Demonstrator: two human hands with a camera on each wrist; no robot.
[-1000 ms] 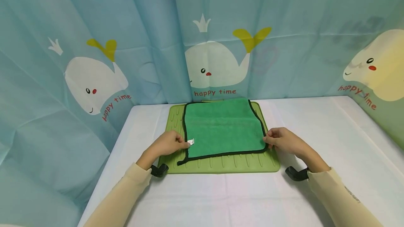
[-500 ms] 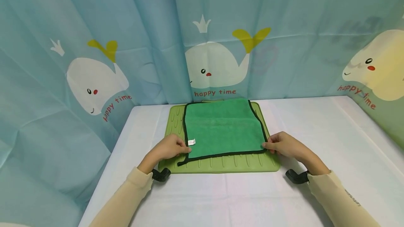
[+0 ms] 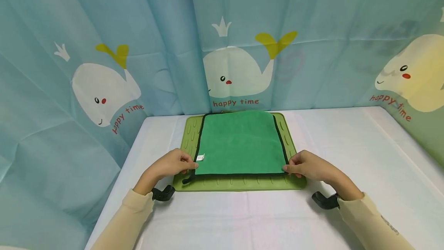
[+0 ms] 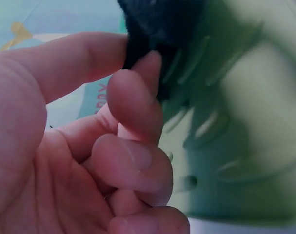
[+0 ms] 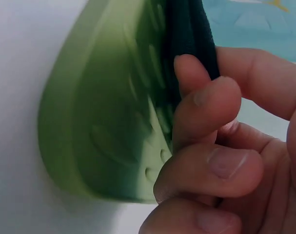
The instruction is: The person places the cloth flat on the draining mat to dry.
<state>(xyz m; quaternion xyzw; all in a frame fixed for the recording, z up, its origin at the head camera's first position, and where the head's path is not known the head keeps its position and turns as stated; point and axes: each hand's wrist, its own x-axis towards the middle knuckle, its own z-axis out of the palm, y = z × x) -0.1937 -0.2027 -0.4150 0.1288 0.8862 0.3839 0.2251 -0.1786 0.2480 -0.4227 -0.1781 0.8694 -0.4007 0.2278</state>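
A green cloth (image 3: 241,142) with black edging lies spread over a light green ridged mat (image 3: 229,183). Its near left corner is pinched between thumb and fingers of my left hand (image 3: 170,164), beside a small white label (image 3: 200,157). On the other side, my right hand (image 3: 308,166) pinches the near right corner. Both wrist views show the dark edge of the cloth (image 4: 162,22) between thumb and fingertips, lifted over the mat (image 5: 108,122). A short black loop (image 3: 187,179) hangs from the cloth's left corner.
The mat rests on a table with a white cover (image 3: 243,219). Behind and to the left hangs a light blue curtain (image 3: 166,41) printed with whales. Black camera mounts (image 3: 325,200) jut from both wrists.
My left hand has moved left and my right hand slightly left and nearer. The cloth's near edge has come toward me, and its middle crease has smoothed out.
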